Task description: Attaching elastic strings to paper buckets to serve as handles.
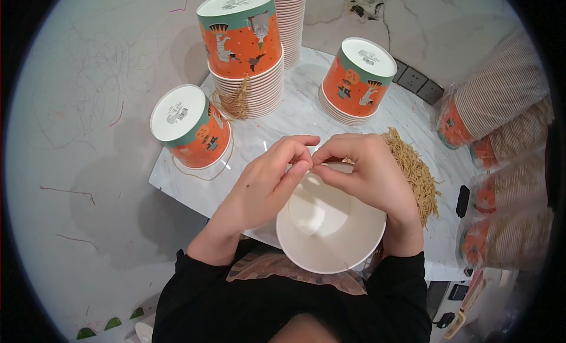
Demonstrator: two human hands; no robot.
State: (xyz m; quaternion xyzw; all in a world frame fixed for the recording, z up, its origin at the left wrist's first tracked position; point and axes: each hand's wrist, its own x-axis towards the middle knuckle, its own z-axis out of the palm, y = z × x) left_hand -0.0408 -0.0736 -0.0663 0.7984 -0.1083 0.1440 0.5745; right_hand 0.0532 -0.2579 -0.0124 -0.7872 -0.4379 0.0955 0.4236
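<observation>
A white paper bucket (330, 225) lies tilted toward me with its open mouth showing, at the near edge of the marble table (295, 116). My left hand (265, 184) and my right hand (368, 178) both rest on its far rim, fingertips pinched together where they meet. Something thin may be between the fingertips, too small to tell. A heap of tan strings (415, 172) lies just right of my right hand.
Upside-down orange and green printed buckets stand on the table: one at the left (190, 126), a tall stack (244, 48) with strings hanging off it, another stack (356, 77) at the back. Wrapped sleeves of buckets (501, 101) lie at the right. Wall sockets (415, 80) sit behind.
</observation>
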